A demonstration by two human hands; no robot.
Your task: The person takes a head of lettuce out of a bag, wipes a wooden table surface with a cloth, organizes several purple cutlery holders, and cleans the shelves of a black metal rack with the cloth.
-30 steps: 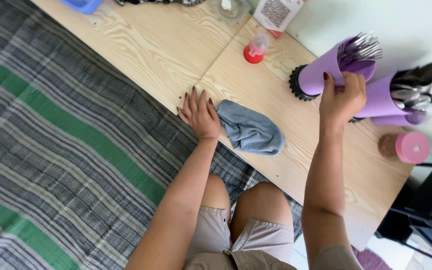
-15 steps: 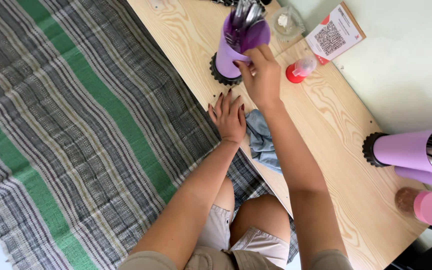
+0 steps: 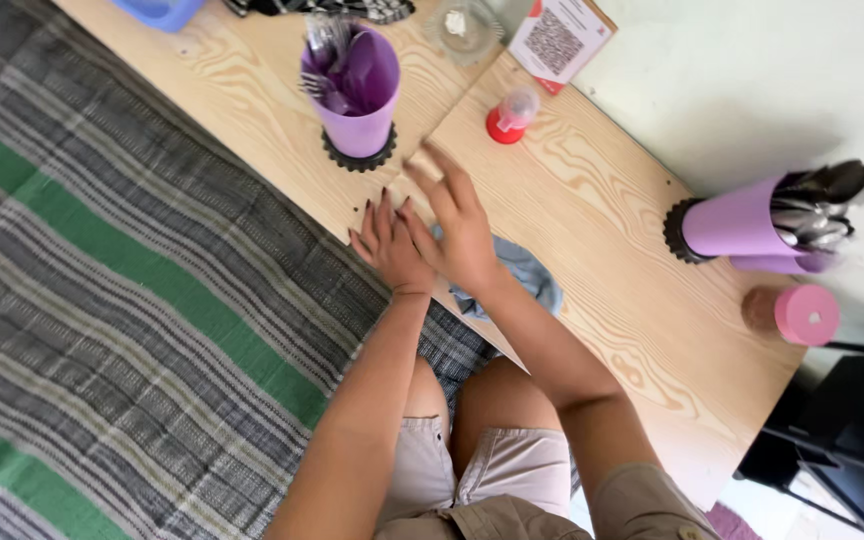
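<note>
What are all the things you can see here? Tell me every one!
Cutlery holder: one, purple with black base, upright at the table's far left, holding spoons and forks.
Cutlery holders on the right: two, purple, near the wall, full of metal spoons.
Cloth: one, blue-grey, crumpled on the table, partly under the right hand.
Small bottle: one, clear with a red cap.
Pink-lidded jar: one, at the table's right end.
Glass dish: one, clear, top edge.
Printed card: one, white and red, by the wall.
Table: one, pale wood.
Mat: one, grey and green stripes.
Left hand: flat on the table edge, empty.
Right hand: open, empty, over the cloth.
</note>
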